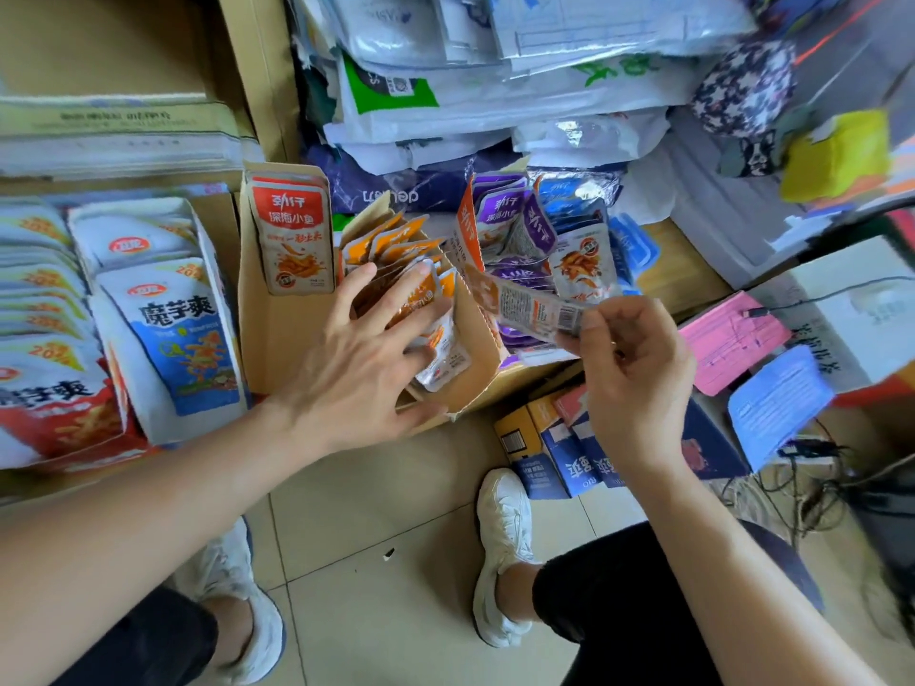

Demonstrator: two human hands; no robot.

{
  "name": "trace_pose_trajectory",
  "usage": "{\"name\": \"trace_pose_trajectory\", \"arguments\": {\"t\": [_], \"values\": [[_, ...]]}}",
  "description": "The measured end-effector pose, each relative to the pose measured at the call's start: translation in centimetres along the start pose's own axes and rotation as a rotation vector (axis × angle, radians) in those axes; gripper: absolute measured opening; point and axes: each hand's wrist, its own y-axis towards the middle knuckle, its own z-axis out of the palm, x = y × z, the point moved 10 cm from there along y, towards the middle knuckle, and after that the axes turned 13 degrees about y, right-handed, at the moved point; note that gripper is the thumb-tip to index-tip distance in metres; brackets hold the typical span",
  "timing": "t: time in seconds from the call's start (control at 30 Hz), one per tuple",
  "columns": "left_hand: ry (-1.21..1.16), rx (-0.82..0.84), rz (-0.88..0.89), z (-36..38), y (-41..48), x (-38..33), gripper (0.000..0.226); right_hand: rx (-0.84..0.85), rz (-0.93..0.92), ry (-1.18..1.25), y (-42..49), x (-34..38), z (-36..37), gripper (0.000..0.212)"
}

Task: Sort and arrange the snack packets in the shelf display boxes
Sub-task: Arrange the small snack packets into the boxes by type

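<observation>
My left hand (369, 356) lies flat with spread fingers on a row of orange snack packets (396, 250) inside a cardboard display box (475, 349). My right hand (631, 368) pinches one orange packet (532, 307) by its lower end, held flat just right of that box with its printed back facing up. Left of the orange row, red packets (292, 235) stand upright in a taller box (270, 329). Behind the held packet a box holds purple packets (515, 215), with blue packets (579, 225) beside them.
Large white, blue and red snack bags (163, 319) fill boxes at the left. Stacked plastic mailer bags (495, 91) rise behind. Pink (733, 339) and blue papers (777, 403), a flattened carton (544, 443) and cables (812, 487) lie at the right. My white shoes (502, 552) stand on the tiled floor.
</observation>
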Motion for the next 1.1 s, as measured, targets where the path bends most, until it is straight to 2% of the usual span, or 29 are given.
{"name": "trace_pose_trajectory", "arguments": {"t": [0.07, 0.2, 0.33, 0.47, 0.63, 0.73, 0.8, 0.9, 1.03, 1.1], "values": [[-0.016, -0.040, -0.023, -0.3, 0.0, 0.1, 0.055, 0.041, -0.027, 0.032, -1.1, -0.4, 1.8, 0.008], [-0.031, -0.088, -0.084, -0.5, 0.0, 0.4, 0.056, 0.311, -0.013, -0.061, -3.3, -4.0, 6.4, 0.003], [-0.061, -0.131, -0.126, -0.6, 0.0, 1.2, 0.063, 0.472, -0.211, -0.200, -4.0, -4.3, 7.7, 0.001], [-0.080, -0.140, -0.157, -0.8, 0.0, 1.5, 0.069, 0.568, -0.332, -0.238, -5.1, -4.6, 8.9, 0.007], [-0.092, -0.132, -0.165, -0.9, -0.2, 1.7, 0.070, 0.644, -0.359, -0.311, -6.1, -5.3, 10.1, 0.014], [-0.045, -0.123, -0.146, -0.8, -0.3, 1.4, 0.073, 0.654, -0.366, -0.482, -6.2, -5.5, 10.2, 0.011], [-0.021, -0.117, -0.141, -0.7, -0.3, 1.4, 0.071, 0.689, -0.337, -0.576, -6.4, -6.1, 10.4, 0.017], [-0.010, -0.110, -0.150, -0.7, -0.3, 1.4, 0.070, 0.757, -0.302, -0.666, -6.9, -7.0, 10.9, 0.037], [-0.026, -0.115, -0.218, -1.3, -0.7, 2.1, 0.079, 0.772, -0.260, -0.697, -6.9, -6.9, 11.1, 0.059], [-0.078, -0.149, -0.299, -1.9, -1.2, 3.5, 0.067, 0.766, -0.260, -0.700, -6.7, -6.7, 11.3, 0.062]]}}
